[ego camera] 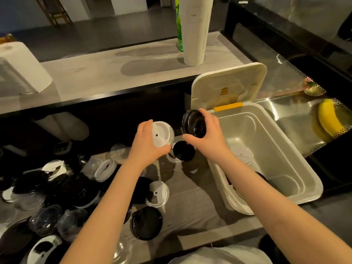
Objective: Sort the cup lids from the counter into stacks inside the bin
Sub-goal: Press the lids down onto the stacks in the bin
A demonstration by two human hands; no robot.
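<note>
Both curled: left hand (146, 144) grips white lid (163, 133), right hand (210, 137) perhaps several black lids (192, 123).

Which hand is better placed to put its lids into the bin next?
Right. The right hand holds black lids beside the bin; the left hand, holding white lids, is farther away over the counter.

The bin (266, 141) is smooth, semi-gloss white plastic. The desk (190, 202) has a matt grey wood-grain surface. Toward its left edge, the black lids (147, 223) are glossy plastic, the white lids (158, 193) matt, the clear lids (45, 218) transparent. The metal sheet (289, 113) beside the bin is polished.
</note>
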